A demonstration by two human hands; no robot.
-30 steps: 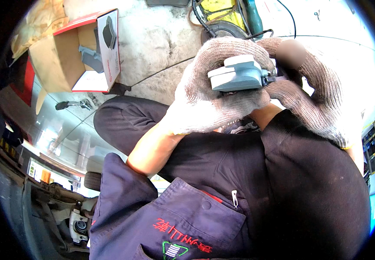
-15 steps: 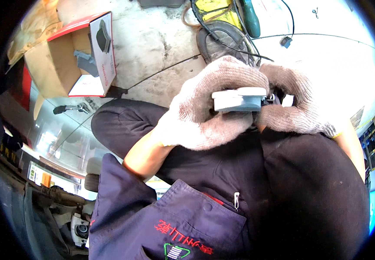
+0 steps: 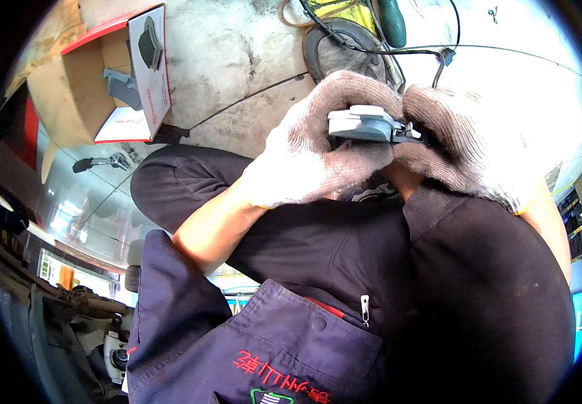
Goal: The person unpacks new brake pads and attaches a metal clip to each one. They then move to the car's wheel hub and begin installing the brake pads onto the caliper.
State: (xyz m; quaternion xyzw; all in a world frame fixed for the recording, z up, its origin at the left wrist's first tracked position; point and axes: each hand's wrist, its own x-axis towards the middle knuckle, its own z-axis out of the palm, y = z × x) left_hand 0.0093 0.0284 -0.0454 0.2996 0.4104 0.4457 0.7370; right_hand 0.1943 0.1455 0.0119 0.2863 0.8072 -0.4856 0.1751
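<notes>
Over my lap, both hands in pale knitted gloves hold a grey brake pad [image 3: 360,126]. My left hand [image 3: 291,161] is closed around its left end, with fingers above and thumb below. My right hand [image 3: 469,145] pinches at its right end, where a small metal clip [image 3: 407,132] and a dark piece stick out. Those fingertips partly hide what they grip. The pad lies nearly level, its pale edge facing me.
An open cardboard box [image 3: 45,101] on the floor at the left holds grey brake pads [image 3: 123,87]. Near it lies a ratchet-like tool [image 3: 102,162]. Beyond my hands are a dark rounded thing [image 3: 335,50], black cables, a small connector [image 3: 447,55] and a green handle-like thing [image 3: 392,23].
My hands and the pad have shifted slightly up and left in view, and more of the metal clip shows. A black cable now arches beyond my right hand, by the connector.
</notes>
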